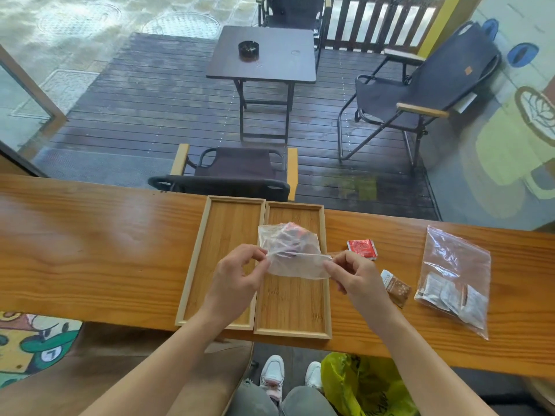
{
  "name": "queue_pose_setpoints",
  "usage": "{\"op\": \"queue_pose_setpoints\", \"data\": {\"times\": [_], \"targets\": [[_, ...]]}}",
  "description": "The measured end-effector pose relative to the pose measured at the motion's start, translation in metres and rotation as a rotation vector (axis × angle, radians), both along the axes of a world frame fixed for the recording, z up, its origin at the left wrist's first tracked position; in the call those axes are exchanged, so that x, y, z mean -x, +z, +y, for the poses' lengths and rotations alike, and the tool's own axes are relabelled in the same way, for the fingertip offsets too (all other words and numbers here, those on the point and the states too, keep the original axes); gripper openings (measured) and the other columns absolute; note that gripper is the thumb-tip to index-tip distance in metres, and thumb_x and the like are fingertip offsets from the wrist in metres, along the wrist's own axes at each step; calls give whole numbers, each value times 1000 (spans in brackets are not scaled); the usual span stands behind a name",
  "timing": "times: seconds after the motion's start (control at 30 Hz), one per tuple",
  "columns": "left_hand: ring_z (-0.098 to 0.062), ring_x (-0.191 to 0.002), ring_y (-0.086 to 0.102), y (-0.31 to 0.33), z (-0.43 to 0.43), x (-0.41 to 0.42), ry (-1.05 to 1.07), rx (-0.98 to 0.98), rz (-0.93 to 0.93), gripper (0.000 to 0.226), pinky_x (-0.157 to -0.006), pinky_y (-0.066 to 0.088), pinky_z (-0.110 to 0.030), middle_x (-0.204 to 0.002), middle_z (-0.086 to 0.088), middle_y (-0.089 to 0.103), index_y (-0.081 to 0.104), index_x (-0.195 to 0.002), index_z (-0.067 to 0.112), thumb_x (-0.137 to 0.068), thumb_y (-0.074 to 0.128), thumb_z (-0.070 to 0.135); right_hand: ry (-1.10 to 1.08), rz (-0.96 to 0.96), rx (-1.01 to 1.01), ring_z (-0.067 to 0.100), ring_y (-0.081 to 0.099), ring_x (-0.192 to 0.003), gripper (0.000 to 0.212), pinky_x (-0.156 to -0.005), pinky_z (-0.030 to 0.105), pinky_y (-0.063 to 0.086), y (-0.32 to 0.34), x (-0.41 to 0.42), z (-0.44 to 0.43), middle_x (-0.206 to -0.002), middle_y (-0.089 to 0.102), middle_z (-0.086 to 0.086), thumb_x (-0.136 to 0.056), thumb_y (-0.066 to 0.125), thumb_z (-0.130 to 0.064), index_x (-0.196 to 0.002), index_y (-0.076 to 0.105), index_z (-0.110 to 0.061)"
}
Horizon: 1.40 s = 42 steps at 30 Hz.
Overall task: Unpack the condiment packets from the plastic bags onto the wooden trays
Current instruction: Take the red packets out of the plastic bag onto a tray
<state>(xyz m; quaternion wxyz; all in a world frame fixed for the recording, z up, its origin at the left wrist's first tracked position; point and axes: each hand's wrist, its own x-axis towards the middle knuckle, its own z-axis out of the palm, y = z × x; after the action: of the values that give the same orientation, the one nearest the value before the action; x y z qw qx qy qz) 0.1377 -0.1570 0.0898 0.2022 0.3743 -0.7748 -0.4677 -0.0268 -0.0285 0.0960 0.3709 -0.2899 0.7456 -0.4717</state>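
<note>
Two long wooden trays lie side by side on the counter, the left tray [210, 235] and the right tray [300, 313], both bare. Above the right tray I hold a small clear plastic bag [297, 267] with red and dark packets inside. My left hand [237, 280] pinches its left edge and my right hand [357, 277] pinches its right edge. A red packet [362, 248] and a brown packet [396, 289] lie loose on the counter to the right. Further right lies a second clear bag [453, 265] holding several white and brown packets.
The wooden counter [90, 250] runs the full width against a window. Below its near edge are a yellow-green plastic bag [360, 385] and my white shoes. Outside, dark chairs and a small table stand on a deck.
</note>
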Motion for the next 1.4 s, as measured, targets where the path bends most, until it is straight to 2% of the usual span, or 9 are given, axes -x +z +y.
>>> {"op": "queue_pose_setpoints", "data": {"times": [0.13,0.3,0.43,0.53,0.63,0.9,1.1,1.27,1.4], "targets": [[-8,-92,61,8,-6,3,31,-127,89,9,-75,52,-17,-96,2,67,64,-87,12,-88,56,17,-18,41,69,10,49,-59,17,-53,15,43,12,3,-8,-67,55,3,-86,61,-15,-70,58,-12],[-7,-73,58,16,-8,9,20,-185,158,11,-65,50,-17,-78,-1,61,59,-82,15,-90,53,17,-31,35,161,8,60,-86,15,-63,12,52,21,4,-13,-97,61,-9,-86,60,-8,-71,59,-7],[-5,-65,58,20,-7,12,29,-174,172,12,-56,48,-12,-74,-3,60,56,-79,19,-90,52,17,-11,14,174,3,58,-64,14,-52,14,46,27,3,-17,-77,63,8,-87,59,-12,-73,57,-8],[-17,-71,64,22,-8,12,45,-172,180,12,-59,52,-19,-80,-12,66,56,-80,20,-91,51,18,-30,46,170,13,56,-68,20,-58,23,47,26,3,-19,-80,62,21,-88,57,-16,-83,59,3],[-18,-74,67,24,-8,12,50,-185,192,11,-60,55,-21,-80,-11,68,57,-82,19,-91,51,17,-59,42,185,18,61,-73,16,-62,23,53,26,5,-20,-86,64,24,-89,56,-16,-84,59,-1],[-12,-73,68,38,-5,20,34,-158,242,9,-62,55,-16,-77,-6,69,60,-85,13,-89,54,17,-176,-20,229,3,63,-65,22,-61,14,54,32,4,-13,-75,63,5,-92,48,-23,-77,58,-11],[-8,-86,63,47,17,29,-157,37,229,13,-70,51,-10,-85,12,64,56,-84,33,-83,58,20,-460,-246,27,19,59,-66,47,-57,27,50,17,13,19,-74,63,8,-93,41,-46,-86,61,-4],[2,-92,62,38,40,38,-415,287,261,12,-74,53,-14,-94,13,65,58,-93,25,-85,55,32,-346,-535,-148,20,60,-49,60,-41,24,47,10,18,51,-76,71,18,-81,49,-61,-99,61,-5],[-2,-94,65,21,59,50,-624,402,294,10,-78,55,-21,-94,3,73,63,-90,15,-87,56,22,-343,-573,-17,19,63,-54,44,-39,24,47,11,26,74,-81,68,15,-75,67,-37,-93,65,3]]}}
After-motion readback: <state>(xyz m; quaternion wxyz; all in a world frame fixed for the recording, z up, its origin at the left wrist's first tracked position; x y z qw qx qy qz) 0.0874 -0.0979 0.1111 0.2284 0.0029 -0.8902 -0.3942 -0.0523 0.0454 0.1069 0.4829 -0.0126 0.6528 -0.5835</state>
